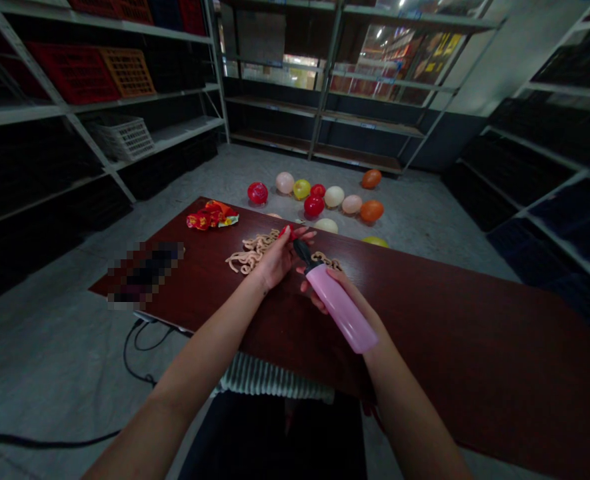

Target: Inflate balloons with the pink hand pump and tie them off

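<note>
My right hand (319, 293) is wrapped around a pink balloon pump (343, 310) with a black nozzle (302, 252), which points up and left above the table. At the nozzle's tip, my left hand (279, 260) pinches a small red balloon (285, 231) that looks uninflated. Whether the balloon's neck is over the nozzle, I cannot tell. Behind my left hand lies a heap of limp beige long balloons (252, 252), and a smaller bunch of beige long balloons (327, 259) is beyond the pump.
A crumpled red and yellow wrapper (212, 215) lies on the dark wooden table (455, 333). A blurred-out dark object (147, 272) sits at its left. Several inflated balloons (315, 205) rest on the floor. Black cables (139, 353) hang at left. Shelves (269, 105) surround the area.
</note>
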A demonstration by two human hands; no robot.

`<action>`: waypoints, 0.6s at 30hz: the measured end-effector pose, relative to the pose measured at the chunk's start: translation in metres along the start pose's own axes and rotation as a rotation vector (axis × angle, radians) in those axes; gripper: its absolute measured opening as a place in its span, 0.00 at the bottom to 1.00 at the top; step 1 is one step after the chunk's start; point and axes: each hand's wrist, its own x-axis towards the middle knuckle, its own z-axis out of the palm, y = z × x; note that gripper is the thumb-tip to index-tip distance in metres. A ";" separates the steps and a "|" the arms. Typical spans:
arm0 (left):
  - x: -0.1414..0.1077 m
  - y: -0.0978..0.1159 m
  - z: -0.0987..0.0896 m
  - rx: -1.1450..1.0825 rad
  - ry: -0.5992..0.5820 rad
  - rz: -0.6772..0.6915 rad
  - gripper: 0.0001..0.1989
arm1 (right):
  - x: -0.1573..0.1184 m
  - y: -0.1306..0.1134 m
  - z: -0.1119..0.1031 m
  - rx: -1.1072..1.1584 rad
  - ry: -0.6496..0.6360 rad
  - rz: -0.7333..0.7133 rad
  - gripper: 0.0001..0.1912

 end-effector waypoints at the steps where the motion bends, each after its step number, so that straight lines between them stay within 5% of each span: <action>1: 0.000 0.000 0.000 -0.025 0.020 -0.001 0.15 | 0.000 0.001 -0.001 -0.011 0.001 0.018 0.28; 5: -0.002 0.002 0.003 -0.155 0.020 -0.073 0.13 | -0.004 0.005 0.004 -0.064 0.038 0.089 0.26; 10: -0.008 0.017 0.006 -0.224 -0.016 -0.163 0.29 | -0.004 0.006 0.014 -0.165 0.096 0.035 0.24; 18: -0.006 0.031 0.003 -0.196 0.259 -0.038 0.27 | 0.005 0.007 0.012 -0.466 -0.051 0.055 0.44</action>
